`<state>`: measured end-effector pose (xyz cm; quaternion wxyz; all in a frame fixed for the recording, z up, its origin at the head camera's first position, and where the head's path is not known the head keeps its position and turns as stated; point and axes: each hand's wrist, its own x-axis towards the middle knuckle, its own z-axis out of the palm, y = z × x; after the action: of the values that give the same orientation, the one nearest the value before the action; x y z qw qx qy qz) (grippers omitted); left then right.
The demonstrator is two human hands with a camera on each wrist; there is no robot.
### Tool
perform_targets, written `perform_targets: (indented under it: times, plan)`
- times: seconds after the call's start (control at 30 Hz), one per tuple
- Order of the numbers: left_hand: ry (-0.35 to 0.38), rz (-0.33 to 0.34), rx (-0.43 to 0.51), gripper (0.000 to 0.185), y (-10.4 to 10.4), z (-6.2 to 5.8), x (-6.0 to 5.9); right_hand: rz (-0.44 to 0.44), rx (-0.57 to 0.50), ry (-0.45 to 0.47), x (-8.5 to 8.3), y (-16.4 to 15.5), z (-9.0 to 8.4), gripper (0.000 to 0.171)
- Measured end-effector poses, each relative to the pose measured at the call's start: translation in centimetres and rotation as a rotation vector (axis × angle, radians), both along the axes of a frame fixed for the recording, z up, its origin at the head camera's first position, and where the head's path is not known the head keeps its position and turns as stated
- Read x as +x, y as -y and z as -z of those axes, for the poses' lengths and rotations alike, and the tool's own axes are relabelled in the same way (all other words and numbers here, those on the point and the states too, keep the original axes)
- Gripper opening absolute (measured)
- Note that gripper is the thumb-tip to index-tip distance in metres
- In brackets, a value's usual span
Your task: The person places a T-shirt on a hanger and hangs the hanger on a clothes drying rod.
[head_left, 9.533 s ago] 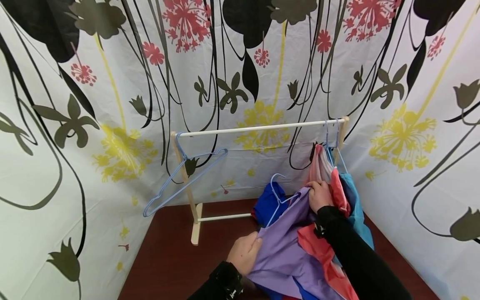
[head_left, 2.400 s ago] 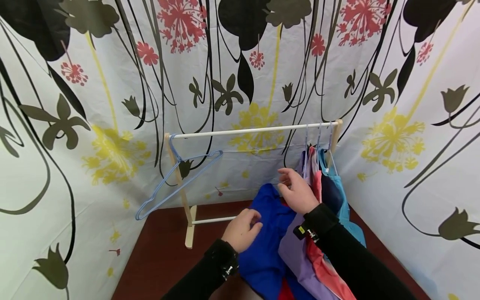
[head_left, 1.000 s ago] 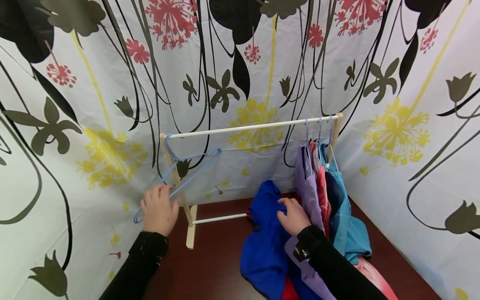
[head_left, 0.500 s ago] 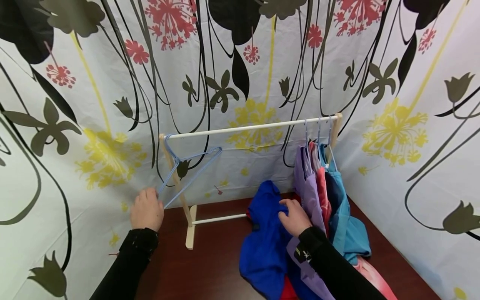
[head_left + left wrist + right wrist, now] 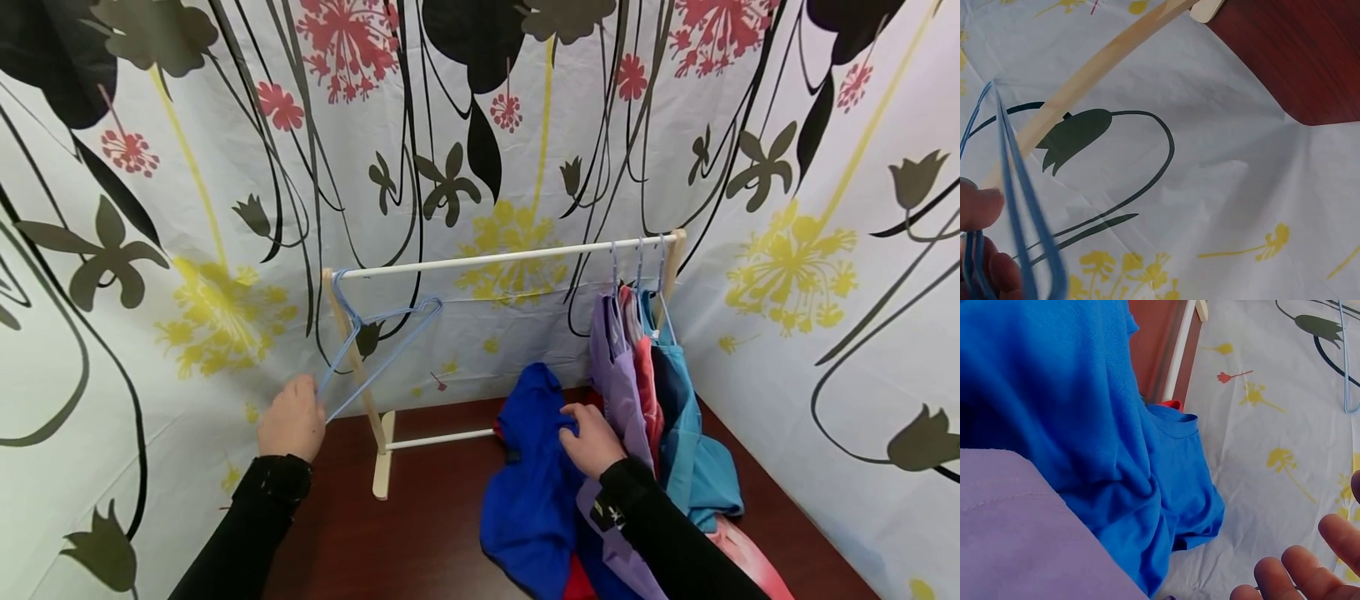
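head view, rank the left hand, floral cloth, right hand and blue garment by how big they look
1. floral cloth
2. blue garment
3. left hand and right hand, too alike to rank

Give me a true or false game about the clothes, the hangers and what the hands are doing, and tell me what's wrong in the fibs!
1. The purple garment hangs on the rack. True.
2. The blue shirt hangs on the rack. False: it lies on the table.
3. The left hand holds blue hangers. True.
4. The right hand grips the purple garment. False: it holds nothing.
5. Red cloth shows beside the blue shirt. True.
6. The backdrop is plain white. False: it has flowers printed on it.
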<state>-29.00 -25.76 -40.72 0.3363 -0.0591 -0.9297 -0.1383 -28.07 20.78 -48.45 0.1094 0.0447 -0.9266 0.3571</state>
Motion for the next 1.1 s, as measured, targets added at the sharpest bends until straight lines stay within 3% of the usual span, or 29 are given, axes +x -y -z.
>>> perform_targets:
  times: [0.17,0.33,0.5,0.6,0.7,0.87,1.0,1.1]
  plan:
    - [-0.029,0.031,-0.027,0.014,0.2,0.1,0.2,0.008,-0.003,-0.015,0.2,-0.3,0.5,0.038]
    - [-0.103,0.074,-0.050,0.017,0.4,-0.1,0.1,0.007,-0.006,-0.038,0.4,-0.4,0.6,0.036]
    - [-0.169,0.074,-0.079,0.018,0.6,-0.6,0.0,0.005,-0.004,-0.042,0.6,-0.6,0.5,0.036]
    - [-0.163,0.060,-0.096,0.015,0.5,-1.2,0.3,0.003,-0.004,-0.033,0.7,-0.7,0.5,0.036]
    - [-0.063,0.038,-0.078,0.008,0.3,-2.2,0.9,0.000,-0.002,-0.033,0.8,-0.7,0.5,0.035]
    - [0.246,0.037,-0.028,0.013,-0.4,-4.1,1.9,-0.002,-0.002,-0.035,0.9,-0.8,0.5,0.035]
    - [0.470,0.158,0.067,0.015,-1.2,-4.9,2.3,-0.001,-0.015,-0.019,0.9,-0.8,0.7,0.034]
    - [0.614,0.268,0.239,0.010,-1.7,-4.9,2.5,-0.007,-0.020,-0.002,1.0,-0.7,0.9,0.035]
